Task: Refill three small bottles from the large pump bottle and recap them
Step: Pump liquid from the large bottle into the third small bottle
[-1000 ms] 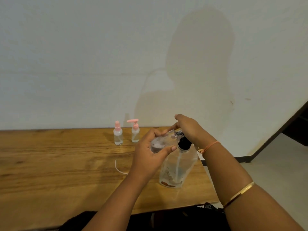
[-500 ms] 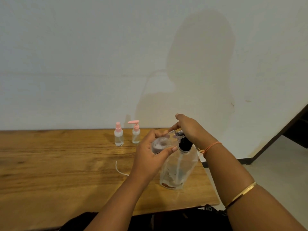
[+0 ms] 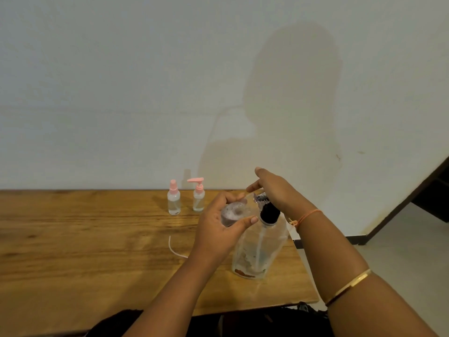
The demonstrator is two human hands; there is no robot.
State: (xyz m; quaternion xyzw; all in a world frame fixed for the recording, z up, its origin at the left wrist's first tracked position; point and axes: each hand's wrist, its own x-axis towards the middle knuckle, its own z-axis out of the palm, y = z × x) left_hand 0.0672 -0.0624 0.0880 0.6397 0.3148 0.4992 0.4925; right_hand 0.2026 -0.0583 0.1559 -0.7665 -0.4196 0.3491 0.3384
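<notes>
Left hand (image 3: 218, 229) curls tight round the small open bottle (image 3: 232, 212), centre frame, tipped to the nozzle. Right hand (image 3: 274, 190), fingers fairly straight, presses the pump head (image 3: 260, 199) of the large pump bottle (image 3: 260, 249), which stands on the table (image 3: 97, 251). Both are posed as they were half a second ago.

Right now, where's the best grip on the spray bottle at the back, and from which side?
Take the spray bottle by its clear body, below the pink cap, likely from front-left: it stands upright, small pump bottle close on its right, wall behind.
</notes>
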